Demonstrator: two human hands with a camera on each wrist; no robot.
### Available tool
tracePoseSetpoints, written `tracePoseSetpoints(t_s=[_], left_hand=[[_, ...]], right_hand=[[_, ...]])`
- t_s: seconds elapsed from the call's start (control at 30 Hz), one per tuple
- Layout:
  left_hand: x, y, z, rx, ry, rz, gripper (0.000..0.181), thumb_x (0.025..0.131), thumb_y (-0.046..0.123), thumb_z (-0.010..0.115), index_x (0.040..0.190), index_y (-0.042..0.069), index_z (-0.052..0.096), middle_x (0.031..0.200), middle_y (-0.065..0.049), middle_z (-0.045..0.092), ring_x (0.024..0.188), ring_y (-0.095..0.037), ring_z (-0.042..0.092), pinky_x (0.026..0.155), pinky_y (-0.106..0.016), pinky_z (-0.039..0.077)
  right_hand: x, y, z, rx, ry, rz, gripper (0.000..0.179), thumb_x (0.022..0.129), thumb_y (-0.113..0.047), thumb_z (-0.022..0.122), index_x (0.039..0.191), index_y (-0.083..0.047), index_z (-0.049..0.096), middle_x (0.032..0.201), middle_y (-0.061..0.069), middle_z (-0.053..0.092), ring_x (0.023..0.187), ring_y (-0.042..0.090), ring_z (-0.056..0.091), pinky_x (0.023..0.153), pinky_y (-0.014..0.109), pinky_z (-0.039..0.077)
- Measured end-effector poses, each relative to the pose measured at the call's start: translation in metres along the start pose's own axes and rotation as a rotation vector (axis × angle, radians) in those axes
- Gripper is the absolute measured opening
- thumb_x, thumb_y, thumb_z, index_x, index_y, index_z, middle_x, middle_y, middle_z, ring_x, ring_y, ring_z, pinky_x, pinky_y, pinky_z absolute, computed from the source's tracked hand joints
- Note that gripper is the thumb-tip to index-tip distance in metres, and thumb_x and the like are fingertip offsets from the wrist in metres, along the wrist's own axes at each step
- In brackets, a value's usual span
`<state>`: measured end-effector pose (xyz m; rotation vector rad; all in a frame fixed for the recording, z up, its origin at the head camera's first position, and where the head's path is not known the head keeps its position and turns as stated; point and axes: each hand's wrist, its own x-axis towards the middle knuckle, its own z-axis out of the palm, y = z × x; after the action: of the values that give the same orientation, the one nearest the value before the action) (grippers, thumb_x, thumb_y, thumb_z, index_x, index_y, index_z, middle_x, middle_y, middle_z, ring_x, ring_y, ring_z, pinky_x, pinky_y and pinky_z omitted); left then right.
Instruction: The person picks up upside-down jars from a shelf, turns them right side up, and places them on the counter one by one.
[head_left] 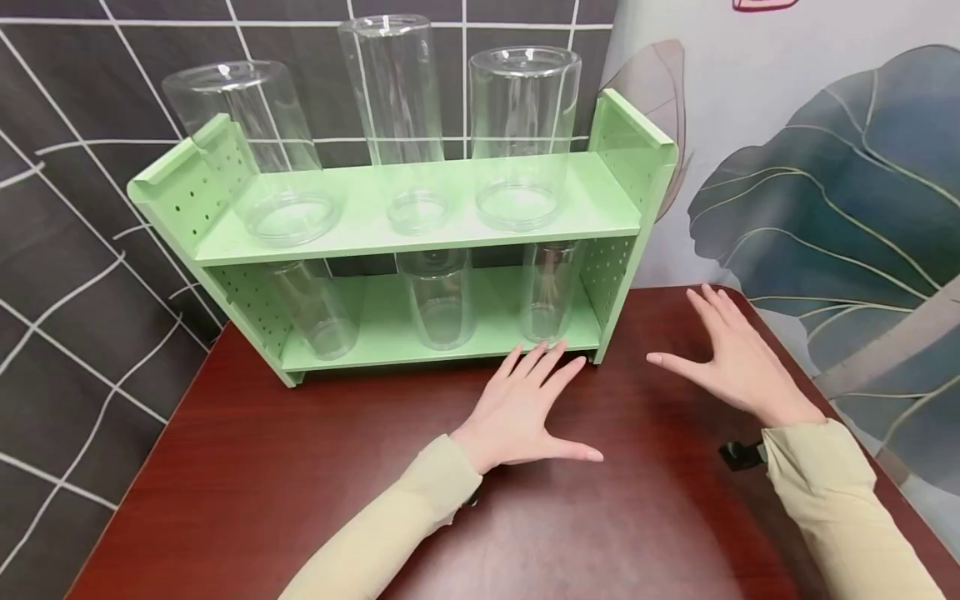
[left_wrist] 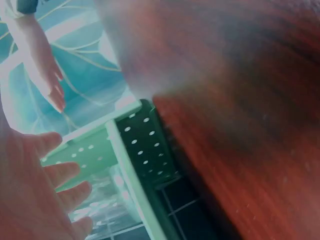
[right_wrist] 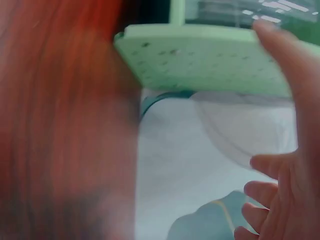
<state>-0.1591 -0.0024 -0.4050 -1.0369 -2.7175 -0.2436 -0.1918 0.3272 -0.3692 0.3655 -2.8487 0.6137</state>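
My left hand [head_left: 513, 412] is spread above the table in front of the green shelf [head_left: 420, 242], holding nothing. Its fingertips overlap the lower shelf's front edge in the head view; whether they touch it cannot be told. My right hand [head_left: 738, 362], also spread and holding nothing, hovers to the right of the shelf. On the upper level stand three clear cylindrical containers: a wide one [head_left: 281, 158], a tall narrow one [head_left: 401, 117] and another wide one [head_left: 522, 125]. Three smaller clear containers stand below: left [head_left: 318, 312], middle [head_left: 438, 304] and right [head_left: 549, 292].
The shelf stands at the back of a dark red wooden table [head_left: 300, 475]. Behind and to the left is a dark tiled wall [head_left: 67, 250] with white lines. A pale curtain-like backdrop with large blue-green leaves [head_left: 840, 183] borders the table's right side.
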Motion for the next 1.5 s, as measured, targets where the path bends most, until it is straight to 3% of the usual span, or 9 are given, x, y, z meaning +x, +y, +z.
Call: tracePoseSetpoints(t_s=[0.23,0.47,0.7,0.93,1.07,1.27,1.5], left_hand=[[-0.014,-0.009,-0.019,-0.041,0.067,0.008,0.113,0.073,0.095,0.048,0.159,0.024,0.035,0.163,-0.002,0.031,0.15,-0.022,0.024,0.124,-0.041,0.004],[-0.033,-0.018,-0.032,-0.109,0.089,0.013,0.111,0.074,0.092,0.051,0.159,0.021,0.036,0.162,-0.004,0.033,0.15,-0.022,0.026,0.124,-0.043,0.007],[-0.049,-0.027,-0.038,-0.179,0.161,0.015,0.107,0.076,0.085,0.06,0.157,0.019,0.04,0.158,-0.005,0.04,0.147,-0.024,0.032,0.124,-0.041,0.008],[-0.055,-0.033,-0.04,-0.224,0.222,0.001,0.103,0.077,0.079,0.067,0.154,0.015,0.045,0.154,-0.007,0.045,0.144,-0.026,0.037,0.122,-0.046,0.018],[-0.059,-0.034,-0.045,-0.244,0.246,-0.009,0.099,0.079,0.076,0.069,0.153,0.014,0.046,0.154,-0.005,0.045,0.143,-0.025,0.038,0.122,-0.042,0.02],[-0.061,-0.033,-0.062,-0.299,0.274,-0.065,0.096,0.079,0.072,0.071,0.154,0.019,0.044,0.156,0.004,0.043,0.144,-0.016,0.036,0.12,-0.038,0.024],[-0.055,-0.033,-0.091,-0.428,0.47,-0.043,0.092,0.079,0.058,0.082,0.153,0.016,0.046,0.154,0.004,0.045,0.141,-0.017,0.04,0.115,-0.043,0.033]], right_hand=[[0.004,-0.024,-0.011,0.049,0.083,-0.028,0.096,0.09,-0.047,0.076,0.158,0.001,0.029,0.16,0.028,0.027,0.15,0.044,0.017,0.121,0.058,0.012],[0.006,-0.058,-0.026,0.135,0.185,-0.085,0.087,0.088,-0.039,0.08,0.157,-0.007,0.038,0.16,0.018,0.034,0.147,0.039,0.029,0.119,0.058,0.022],[0.018,-0.092,-0.039,0.249,0.37,-0.156,0.077,0.087,-0.025,0.082,0.154,-0.017,0.047,0.154,0.008,0.047,0.138,0.034,0.044,0.116,0.049,0.032],[0.044,-0.111,-0.046,0.358,0.434,-0.148,0.07,0.089,-0.018,0.081,0.152,-0.02,0.049,0.148,0.001,0.053,0.133,0.02,0.051,0.109,0.024,0.041],[0.06,-0.12,-0.048,0.419,0.476,-0.104,0.056,0.093,-0.022,0.077,0.144,-0.015,0.057,0.135,0.005,0.063,0.122,0.018,0.061,0.103,0.025,0.047],[0.078,-0.13,-0.046,0.473,0.557,0.021,0.042,0.092,-0.033,0.076,0.125,-0.01,0.067,0.113,0.005,0.071,0.095,0.002,0.067,0.085,0.019,0.055],[0.086,-0.135,-0.042,0.505,0.64,0.076,0.034,0.089,-0.028,0.079,0.113,-0.005,0.07,0.101,0.0,0.07,0.086,0.002,0.067,0.078,0.016,0.055]])
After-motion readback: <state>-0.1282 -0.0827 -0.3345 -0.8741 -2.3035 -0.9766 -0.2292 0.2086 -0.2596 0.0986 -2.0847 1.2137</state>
